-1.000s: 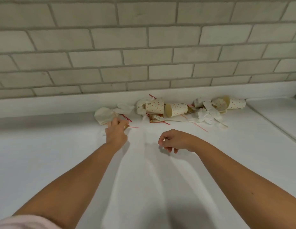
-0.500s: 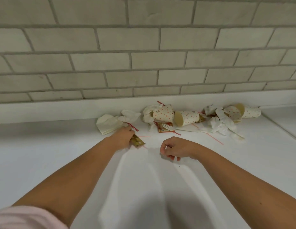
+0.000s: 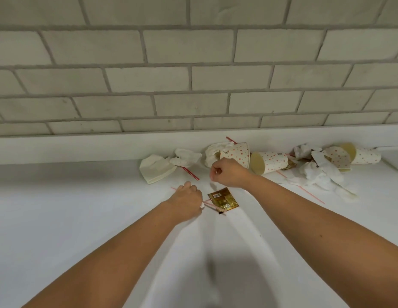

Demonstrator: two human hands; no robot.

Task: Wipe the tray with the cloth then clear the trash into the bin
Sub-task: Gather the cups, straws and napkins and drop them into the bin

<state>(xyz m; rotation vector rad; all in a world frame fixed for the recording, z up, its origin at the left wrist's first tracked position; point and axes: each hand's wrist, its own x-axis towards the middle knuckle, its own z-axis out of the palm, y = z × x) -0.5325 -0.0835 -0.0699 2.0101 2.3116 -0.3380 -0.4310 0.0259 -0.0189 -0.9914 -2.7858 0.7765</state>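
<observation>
A second ago the left grip (image 3: pixel 189 197) was up at the red straw (image 3: pixel 190 172) by the folded napkin (image 3: pixel 157 168). Half a second ago it covered the gold sachet (image 3: pixel 223 200). Now the sachet lies free on the counter (image 3: pixel 82 218), just right of the left grip, which is curled round thin pink straws (image 3: pixel 208 203) that stick out across the sachet's near edge. The right grip (image 3: pixel 229 173) has moved forward from nearer the body and now sits closed just in front of the dotted cup (image 3: pixel 235 153), pinching a thin white piece (image 3: pixel 213 185) too blurred to name.

This looks like loose trash being gathered into the hands, so the clearing part of the task is under way. Most of the litter is still beyond and to the right of the right grip. No tray, cloth or bin is in view, so wiping cannot be judged.

A second cup (image 3: pixel 269 163) lies on its side just right of the right grip, and what shows of its inside looks empty. Two more cups (image 3: pixel 362 155) lie far right among crumpled tissue (image 3: pixel 320 174). More white tissue (image 3: pixel 212 152) bunches at the dotted cup's left end. Whether it sits inside cannot be told.
</observation>
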